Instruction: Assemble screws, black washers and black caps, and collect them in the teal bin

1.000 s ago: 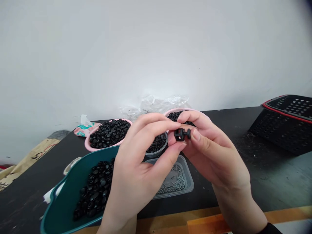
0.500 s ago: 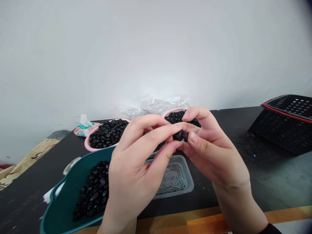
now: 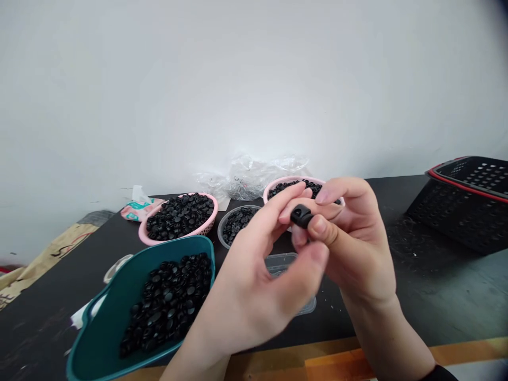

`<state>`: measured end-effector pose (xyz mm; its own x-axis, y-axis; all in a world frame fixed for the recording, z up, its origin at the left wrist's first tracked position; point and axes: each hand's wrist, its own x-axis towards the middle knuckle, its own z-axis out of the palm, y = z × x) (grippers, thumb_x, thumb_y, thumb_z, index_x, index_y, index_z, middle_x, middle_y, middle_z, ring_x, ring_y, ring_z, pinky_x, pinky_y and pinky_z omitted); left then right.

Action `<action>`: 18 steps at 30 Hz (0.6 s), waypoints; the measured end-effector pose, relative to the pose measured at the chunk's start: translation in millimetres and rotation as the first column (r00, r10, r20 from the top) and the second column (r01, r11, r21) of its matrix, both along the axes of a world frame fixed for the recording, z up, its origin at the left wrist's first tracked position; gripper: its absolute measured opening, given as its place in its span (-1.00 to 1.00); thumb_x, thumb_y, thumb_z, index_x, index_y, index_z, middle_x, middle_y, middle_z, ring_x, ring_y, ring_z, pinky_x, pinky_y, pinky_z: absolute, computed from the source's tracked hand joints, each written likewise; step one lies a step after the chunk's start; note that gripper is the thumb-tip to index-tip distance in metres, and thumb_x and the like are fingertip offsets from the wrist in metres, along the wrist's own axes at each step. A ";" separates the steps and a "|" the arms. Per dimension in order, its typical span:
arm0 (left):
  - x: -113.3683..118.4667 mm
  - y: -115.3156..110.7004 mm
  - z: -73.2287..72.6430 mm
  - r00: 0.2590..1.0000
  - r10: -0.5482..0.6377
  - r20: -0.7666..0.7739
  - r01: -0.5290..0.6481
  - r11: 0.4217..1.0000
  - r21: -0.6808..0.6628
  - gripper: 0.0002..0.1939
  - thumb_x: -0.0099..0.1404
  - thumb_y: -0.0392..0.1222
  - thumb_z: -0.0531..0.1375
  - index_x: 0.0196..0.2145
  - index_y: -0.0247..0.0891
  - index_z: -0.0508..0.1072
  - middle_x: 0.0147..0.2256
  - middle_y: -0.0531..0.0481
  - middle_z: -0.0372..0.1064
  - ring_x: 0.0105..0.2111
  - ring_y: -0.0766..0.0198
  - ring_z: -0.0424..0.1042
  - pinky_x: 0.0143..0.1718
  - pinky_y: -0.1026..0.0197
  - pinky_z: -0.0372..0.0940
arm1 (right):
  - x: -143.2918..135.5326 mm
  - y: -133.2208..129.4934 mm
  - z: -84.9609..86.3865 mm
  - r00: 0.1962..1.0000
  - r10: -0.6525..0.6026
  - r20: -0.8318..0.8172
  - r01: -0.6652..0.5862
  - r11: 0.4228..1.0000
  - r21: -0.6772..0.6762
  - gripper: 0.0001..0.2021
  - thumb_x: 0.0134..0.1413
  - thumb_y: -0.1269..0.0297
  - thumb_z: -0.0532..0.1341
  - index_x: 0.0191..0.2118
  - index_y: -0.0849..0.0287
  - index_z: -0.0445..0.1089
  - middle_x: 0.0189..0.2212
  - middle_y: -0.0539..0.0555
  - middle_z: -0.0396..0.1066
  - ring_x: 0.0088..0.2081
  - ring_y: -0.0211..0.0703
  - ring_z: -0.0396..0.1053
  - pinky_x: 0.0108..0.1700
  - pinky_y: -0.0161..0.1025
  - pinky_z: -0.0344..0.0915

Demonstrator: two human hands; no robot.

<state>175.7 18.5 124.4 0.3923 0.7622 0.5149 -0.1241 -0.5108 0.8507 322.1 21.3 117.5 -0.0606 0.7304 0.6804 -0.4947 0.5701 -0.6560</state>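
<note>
A small black plastic cord lock (image 3: 301, 216) with a hole in its side sits at the fingertips of my right hand (image 3: 353, 238). The right thumb presses against its near end, while the fingers curl behind it. My left hand (image 3: 262, 280) is beside it, thumb swung away and blurred, fingers spread from the thumb. The left fingertips reach behind the piece; whether they touch it I cannot tell. Under the hands lies a clear plastic tray (image 3: 307, 307), mostly covered by the left hand.
At left stands a teal scoop-shaped bin (image 3: 91, 317) of black pieces. Behind it are a pink basket (image 3: 210, 225), a round clear tub (image 3: 220, 238) and another pink basket (image 3: 270, 189), all holding black parts. A black crate (image 3: 448, 211) stands right; crumpled plastic (image 3: 250, 180) lies by the wall.
My left hand has loosened its pinch on the cord lock, its thumb moving right and down. The piece has turned, showing its hole, and stays in my right fingers.
</note>
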 end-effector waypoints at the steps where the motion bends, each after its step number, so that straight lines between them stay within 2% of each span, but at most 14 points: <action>1: 1.5 -0.3 0.0 0.999 -0.039 0.036 0.040 0.998 -0.042 -0.46 0.39 -0.06 0.32 0.28 -0.02 0.36 0.10 0.02 0.50 -0.04 0.25 0.58 0.01 0.28 0.54 | 0.1 -0.9 -0.1 1.000 -0.013 0.009 0.013 1.000 -0.002 -0.81 0.32 0.46 0.29 -0.11 -0.03 0.45 -0.28 -0.07 0.61 -0.42 -0.39 0.49 -0.40 -0.44 0.45; 2: 3.4 -0.3 0.4 0.996 -0.053 0.072 0.058 0.995 -0.079 -0.47 0.37 -0.04 0.35 0.25 -0.03 0.39 0.01 0.02 0.55 -0.19 0.29 0.61 -0.14 0.32 0.57 | 0.0 -1.7 -0.5 1.000 -0.020 0.021 0.020 1.000 -0.002 -0.82 0.32 0.46 0.29 -0.10 -0.02 0.46 -0.27 -0.07 0.61 -0.49 -0.42 0.46 -0.48 -0.48 0.39; 4: 8.1 0.4 2.2 0.991 -0.019 0.131 0.036 0.991 -0.129 -0.60 0.37 -0.05 0.36 0.12 -0.06 0.49 -0.17 0.08 0.59 -0.45 0.42 0.56 -0.41 0.41 0.51 | -0.2 -3.4 -2.0 0.999 -0.012 0.046 0.012 1.000 0.006 -0.82 0.34 0.44 0.28 -0.09 -0.04 0.48 -0.23 -0.06 0.60 -0.60 -0.48 0.39 -0.62 -0.51 0.28; 6: 12.3 1.0 4.6 0.986 0.004 0.168 0.022 0.988 -0.153 -0.76 0.40 -0.09 0.32 0.00 -0.10 0.54 -0.30 0.13 0.59 -0.57 0.47 0.50 -0.52 0.45 0.44 | -0.4 -5.1 -3.7 0.998 -0.017 0.059 0.018 1.000 -0.012 -0.80 0.36 0.43 0.25 -0.08 -0.07 0.50 -0.20 -0.05 0.60 -0.66 -0.52 0.33 -0.68 -0.53 0.20; 11: 14.6 -1.5 6.1 0.978 0.000 0.211 0.031 0.989 -0.145 -0.78 0.34 -0.21 0.38 -0.07 -0.07 0.56 -0.44 0.21 0.51 -0.59 0.43 0.51 -0.51 0.43 0.46 | -0.5 -6.9 -5.0 0.998 0.003 0.069 0.002 0.998 -0.066 -0.74 0.39 0.44 0.21 -0.05 -0.15 0.50 -0.22 -0.06 0.60 -0.68 -0.50 0.31 -0.68 -0.52 0.19; 18: 12.3 -5.3 3.3 0.982 0.064 0.178 -0.055 0.997 -0.059 -0.81 0.40 -0.21 0.32 -0.03 -0.06 0.53 -0.49 0.20 0.48 -0.60 0.41 0.49 -0.55 0.43 0.42 | -1.1 -4.6 -4.2 0.995 0.071 0.068 -0.067 0.996 -0.061 -0.75 0.40 0.40 0.20 0.01 -0.16 0.48 -0.22 -0.04 0.61 -0.68 -0.47 0.31 -0.67 -0.49 0.22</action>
